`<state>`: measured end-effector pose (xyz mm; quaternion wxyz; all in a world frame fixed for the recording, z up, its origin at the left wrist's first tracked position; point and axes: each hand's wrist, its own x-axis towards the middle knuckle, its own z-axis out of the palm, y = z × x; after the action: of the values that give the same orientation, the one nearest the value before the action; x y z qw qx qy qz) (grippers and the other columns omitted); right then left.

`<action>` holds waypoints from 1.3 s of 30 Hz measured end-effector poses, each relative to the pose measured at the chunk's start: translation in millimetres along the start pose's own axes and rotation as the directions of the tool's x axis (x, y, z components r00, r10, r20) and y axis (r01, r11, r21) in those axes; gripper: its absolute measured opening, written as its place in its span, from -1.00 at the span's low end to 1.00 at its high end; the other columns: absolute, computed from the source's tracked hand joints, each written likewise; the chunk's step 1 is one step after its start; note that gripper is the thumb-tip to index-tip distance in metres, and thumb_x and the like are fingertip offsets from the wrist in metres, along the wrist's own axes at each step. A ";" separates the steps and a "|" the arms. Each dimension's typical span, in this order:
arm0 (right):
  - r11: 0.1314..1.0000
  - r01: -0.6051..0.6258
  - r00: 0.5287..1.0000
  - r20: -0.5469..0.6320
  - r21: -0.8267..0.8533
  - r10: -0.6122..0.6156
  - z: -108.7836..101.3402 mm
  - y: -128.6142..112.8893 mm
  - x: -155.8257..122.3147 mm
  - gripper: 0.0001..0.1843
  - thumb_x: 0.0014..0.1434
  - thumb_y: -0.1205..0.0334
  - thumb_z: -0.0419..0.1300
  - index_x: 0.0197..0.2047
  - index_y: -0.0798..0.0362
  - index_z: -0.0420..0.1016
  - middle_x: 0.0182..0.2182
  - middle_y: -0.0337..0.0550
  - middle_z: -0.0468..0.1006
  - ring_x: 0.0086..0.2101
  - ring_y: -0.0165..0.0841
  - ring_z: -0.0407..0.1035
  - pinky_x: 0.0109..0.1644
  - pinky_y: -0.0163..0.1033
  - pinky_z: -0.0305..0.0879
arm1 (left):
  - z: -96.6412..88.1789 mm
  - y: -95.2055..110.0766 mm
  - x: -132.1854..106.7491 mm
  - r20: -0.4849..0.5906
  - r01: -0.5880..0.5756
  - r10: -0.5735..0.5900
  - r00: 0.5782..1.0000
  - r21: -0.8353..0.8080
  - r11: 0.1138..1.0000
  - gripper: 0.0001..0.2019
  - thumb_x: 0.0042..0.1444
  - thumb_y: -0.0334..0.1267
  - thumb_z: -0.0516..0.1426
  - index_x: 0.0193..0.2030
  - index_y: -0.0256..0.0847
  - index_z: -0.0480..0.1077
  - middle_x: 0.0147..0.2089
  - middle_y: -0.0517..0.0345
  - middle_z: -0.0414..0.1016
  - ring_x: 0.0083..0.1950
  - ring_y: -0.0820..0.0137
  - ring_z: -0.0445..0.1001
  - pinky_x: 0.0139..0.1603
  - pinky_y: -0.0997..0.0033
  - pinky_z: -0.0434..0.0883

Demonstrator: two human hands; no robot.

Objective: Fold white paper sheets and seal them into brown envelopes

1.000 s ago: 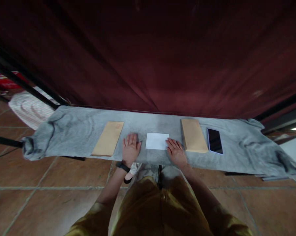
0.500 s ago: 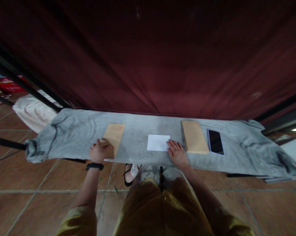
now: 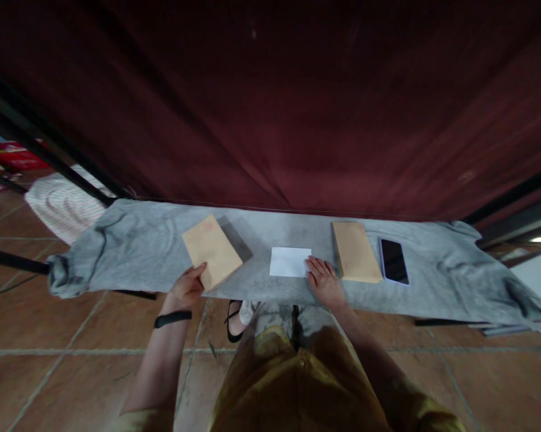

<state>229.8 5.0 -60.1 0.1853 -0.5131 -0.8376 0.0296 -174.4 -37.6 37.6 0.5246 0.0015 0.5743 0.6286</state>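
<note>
Pinched at its lower left corner by my left hand (image 3: 188, 288), a brown paper envelope (image 3: 213, 251) is raised off the grey cloth and casts a shadow to its right. My left thumb lies on top of it, and the other fingers are hidden beneath. My right hand (image 3: 325, 281) rests flat, fingers stretched out, its fingertips on the right edge of a white sheet of paper (image 3: 289, 262). Just right of that hand lies a stack of brown envelopes (image 3: 357, 252).
A grey cloth (image 3: 135, 246) covers the narrow table. Right of the stack lies a phone (image 3: 393, 261) with a dark screen. Behind the table hangs a dark red curtain (image 3: 270, 120). Black metal bars (image 3: 14, 260) stand at the left, near a striped cloth (image 3: 68, 201).
My left hand has taken hold of the envelope that lay flat under it, lifted it and turned it at a slant. The right hand and white paper have stayed put.
</note>
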 end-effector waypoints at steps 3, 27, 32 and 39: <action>1.000 0.000 1.000 0.004 -0.001 0.000 0.3 0.4 -0.1 -0.48 0.48 0.19 -0.11 0.42 0.03 0.28 0.37 -0.10 0.31 0.34 -0.18 0.20 0.45 0.07 0.02 | 21.2 -25.3 -14.7 0.054 0.024 -0.022 0.998 -0.044 0.999 -0.69 0.12 -0.66 0.16 -0.09 -0.22 0.49 -0.36 0.26 0.61 -0.38 0.50 0.61 -0.39 0.61 0.54; 1.000 -0.015 1.000 0.020 0.022 0.014 -1.9 0.6 0.4 -0.48 0.48 0.18 -0.09 0.42 0.03 0.27 0.38 -0.10 0.29 0.35 -0.17 0.18 0.45 0.09 0.02 | 37.3 -83.0 -12.4 0.766 -0.761 0.187 0.615 0.638 -0.116 -0.12 -0.04 -0.11 0.35 0.44 -0.13 0.18 0.53 -0.19 0.07 0.57 -0.04 -0.07 0.50 -0.15 -0.03; 1.000 -0.006 1.000 0.015 0.003 0.006 -3.2 -0.2 1.0 -0.49 0.47 0.20 -0.07 0.41 0.02 0.28 0.37 -0.08 0.32 0.34 -0.19 0.20 0.44 0.07 0.05 | 66.8 -52.1 18.1 0.690 -0.669 -0.172 0.703 0.560 -0.489 0.23 -0.16 0.12 0.36 0.57 -0.12 -0.18 0.60 -0.29 -0.22 0.60 -0.12 -0.27 0.48 -0.27 -0.17; 0.999 -0.022 0.999 0.029 0.024 0.022 -5.3 -0.8 1.0 -0.49 0.46 0.20 -0.06 0.41 0.04 0.29 0.37 -0.07 0.32 0.35 -0.18 0.18 0.45 0.08 0.03 | 78.8 -45.4 20.3 0.702 -0.660 -0.187 0.687 0.497 -0.563 0.22 -0.24 0.14 0.36 0.55 -0.13 -0.07 0.54 -0.29 -0.02 0.53 -0.12 -0.01 0.46 -0.12 -0.07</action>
<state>230.5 4.8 -54.7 0.1789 -0.5195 -0.8341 0.0491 -106.1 23.1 19.4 0.1609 0.7701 0.6129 -0.0727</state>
